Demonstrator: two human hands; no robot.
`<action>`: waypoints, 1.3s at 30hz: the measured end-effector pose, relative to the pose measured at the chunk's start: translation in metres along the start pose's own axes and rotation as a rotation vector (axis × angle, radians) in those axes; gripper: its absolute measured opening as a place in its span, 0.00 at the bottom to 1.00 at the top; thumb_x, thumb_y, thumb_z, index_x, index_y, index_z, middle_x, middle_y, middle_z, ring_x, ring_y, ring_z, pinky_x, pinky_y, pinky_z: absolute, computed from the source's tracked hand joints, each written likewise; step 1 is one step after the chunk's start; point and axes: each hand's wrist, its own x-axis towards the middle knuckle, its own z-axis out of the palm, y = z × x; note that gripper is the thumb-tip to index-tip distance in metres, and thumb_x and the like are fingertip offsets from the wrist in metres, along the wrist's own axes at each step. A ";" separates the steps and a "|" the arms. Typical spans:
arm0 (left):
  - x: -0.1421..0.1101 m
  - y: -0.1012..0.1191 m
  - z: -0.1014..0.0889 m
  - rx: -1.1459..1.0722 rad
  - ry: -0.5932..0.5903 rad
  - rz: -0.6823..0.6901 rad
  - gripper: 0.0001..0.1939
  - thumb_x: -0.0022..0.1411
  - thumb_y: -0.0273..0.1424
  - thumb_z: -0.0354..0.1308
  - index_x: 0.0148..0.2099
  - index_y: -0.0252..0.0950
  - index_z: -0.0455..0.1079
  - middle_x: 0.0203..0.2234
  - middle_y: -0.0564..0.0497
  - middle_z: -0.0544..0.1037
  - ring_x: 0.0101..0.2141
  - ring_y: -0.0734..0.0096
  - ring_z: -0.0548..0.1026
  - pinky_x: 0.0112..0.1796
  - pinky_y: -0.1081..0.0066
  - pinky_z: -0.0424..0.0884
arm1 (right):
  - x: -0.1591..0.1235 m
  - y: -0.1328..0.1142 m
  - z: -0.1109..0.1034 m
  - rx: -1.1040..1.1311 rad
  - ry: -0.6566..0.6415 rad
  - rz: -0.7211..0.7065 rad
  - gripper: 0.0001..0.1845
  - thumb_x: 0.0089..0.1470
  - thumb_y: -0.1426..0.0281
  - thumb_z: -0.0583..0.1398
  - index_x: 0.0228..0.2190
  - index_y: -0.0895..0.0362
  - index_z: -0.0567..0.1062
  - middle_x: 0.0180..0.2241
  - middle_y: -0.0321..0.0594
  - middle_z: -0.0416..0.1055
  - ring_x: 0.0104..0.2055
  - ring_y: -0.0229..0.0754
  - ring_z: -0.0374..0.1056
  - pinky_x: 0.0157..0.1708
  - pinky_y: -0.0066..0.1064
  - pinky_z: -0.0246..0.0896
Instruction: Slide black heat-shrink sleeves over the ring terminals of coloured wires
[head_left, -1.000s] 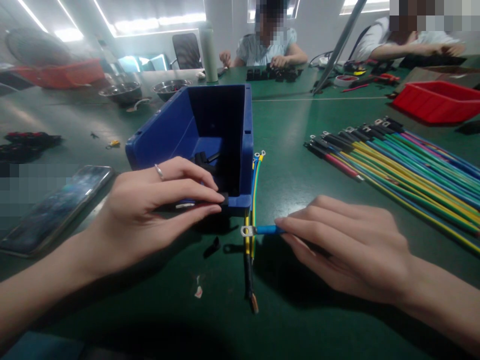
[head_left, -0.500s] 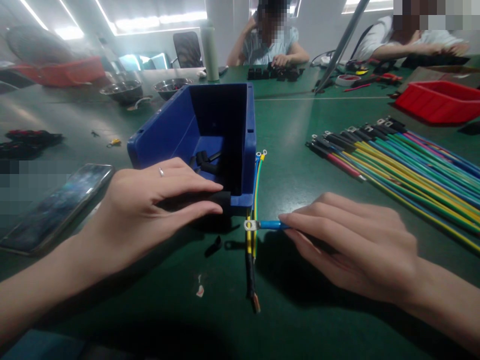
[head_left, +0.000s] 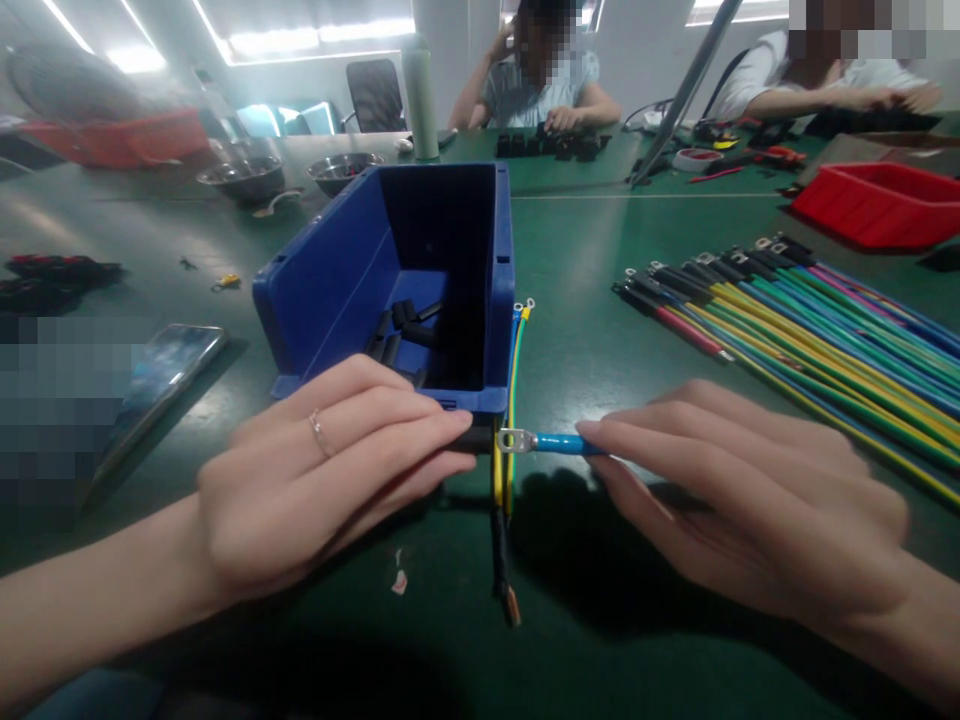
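Observation:
Between the thumb and fingers of my left hand (head_left: 341, 470) is a short black sleeve (head_left: 476, 440), its end poking out to the right. My right hand (head_left: 742, 490) pinches a blue cable (head_left: 562, 443) just behind its metal ring terminal (head_left: 514, 440). The terminal points left and lies close to the sleeve's end; whether they touch I cannot tell. Behind my left hand stands a blue bin (head_left: 322, 290) with several black sleeves (head_left: 416, 325) inside. Below the terminal, yellow-green cables (head_left: 498, 480) run along the bin's right side; one has a black section and bare copper end (head_left: 512, 605).
Several coloured cables with terminals (head_left: 810, 330) lie side by side at the right. A red tray (head_left: 877, 205) sits beyond them. A phone (head_left: 169, 375) lies at the left, metal bowls (head_left: 244, 180) farther back. Across the table a person (head_left: 540, 95) sits, with another at the right.
My left hand has come down and forward with the black sleeve, nearing the terminal. My right hand has shifted slightly right with the cable.

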 end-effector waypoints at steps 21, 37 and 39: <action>-0.003 0.003 0.003 -0.069 -0.064 0.014 0.13 0.72 0.26 0.57 0.56 0.31 0.73 0.41 0.47 0.84 0.41 0.68 0.81 0.45 0.70 0.82 | -0.009 -0.005 0.000 0.038 -0.040 -0.039 0.15 0.56 0.76 0.64 0.46 0.60 0.76 0.38 0.38 0.78 0.34 0.34 0.67 0.31 0.30 0.59; -0.002 0.007 0.009 -0.044 -0.008 0.045 0.13 0.71 0.33 0.60 0.55 0.34 0.72 0.41 0.48 0.84 0.43 0.65 0.82 0.46 0.67 0.81 | -0.008 -0.009 0.000 0.131 -0.083 -0.077 0.15 0.60 0.77 0.60 0.49 0.62 0.73 0.41 0.40 0.77 0.38 0.35 0.66 0.35 0.29 0.62; -0.006 0.002 0.005 -0.069 -0.022 -0.021 0.21 0.70 0.42 0.60 0.59 0.36 0.70 0.46 0.48 0.83 0.48 0.62 0.80 0.51 0.65 0.79 | -0.008 -0.009 0.000 0.124 -0.060 -0.057 0.15 0.59 0.77 0.61 0.49 0.62 0.73 0.40 0.39 0.77 0.37 0.34 0.67 0.33 0.29 0.61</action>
